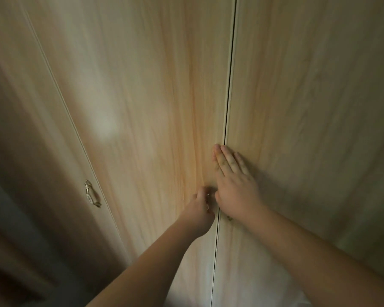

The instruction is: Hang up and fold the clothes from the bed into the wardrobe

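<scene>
Person stands right up against the wardrobe [155, 103], light wood-grain doors filling nearly the whole view, all doors look closed. Dark vertical seam [230, 85] runs between the middle door and the right door [308, 107]. Left hand [200, 209] is just left of that seam at about handle height, fingers curled together around something small and metallic, most likely the middle door's handle, but the hand covers it so can't be sure what exactly is gripped. Right hand [233, 185] lies flat on the wood, fingers straight and spread slightly, holding nothing; palm sits on the right door, fingertips [218, 151] reach up and across the seam onto the middle door's edge. The two hands are just beside each other, nearly touching at the thumb side. Both forearms bare, coming in from the bottom of the view. Further left, a second seam [60, 96] and an ornate metal handle [91, 194] on the left door, well apart from both hands, untouched. No clothes or bed in view, so can't tell where the clothes are. Lower left corner is dark and blurred, unreadable.
</scene>
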The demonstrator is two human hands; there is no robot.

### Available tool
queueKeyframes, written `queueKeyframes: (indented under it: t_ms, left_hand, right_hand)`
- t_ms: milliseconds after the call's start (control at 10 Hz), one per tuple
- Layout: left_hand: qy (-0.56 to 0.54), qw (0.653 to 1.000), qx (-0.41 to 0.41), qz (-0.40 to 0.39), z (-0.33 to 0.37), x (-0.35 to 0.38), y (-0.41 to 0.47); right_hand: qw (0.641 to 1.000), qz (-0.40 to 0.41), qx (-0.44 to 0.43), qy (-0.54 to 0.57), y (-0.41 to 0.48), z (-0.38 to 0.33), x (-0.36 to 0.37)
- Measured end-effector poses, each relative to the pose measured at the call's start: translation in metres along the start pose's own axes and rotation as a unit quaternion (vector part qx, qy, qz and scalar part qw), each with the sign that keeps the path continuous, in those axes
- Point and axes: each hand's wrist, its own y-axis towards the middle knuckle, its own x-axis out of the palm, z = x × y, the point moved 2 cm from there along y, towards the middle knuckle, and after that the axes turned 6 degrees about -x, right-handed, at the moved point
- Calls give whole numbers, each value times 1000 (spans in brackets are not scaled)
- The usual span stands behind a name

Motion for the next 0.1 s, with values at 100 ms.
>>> queueKeyframes:
  t_ms: [100]
  left_hand:
    - [92,995,3,-33,-2,-10,-36]
  right_hand:
    - [998,-32,30,48,-23,-9,-17]
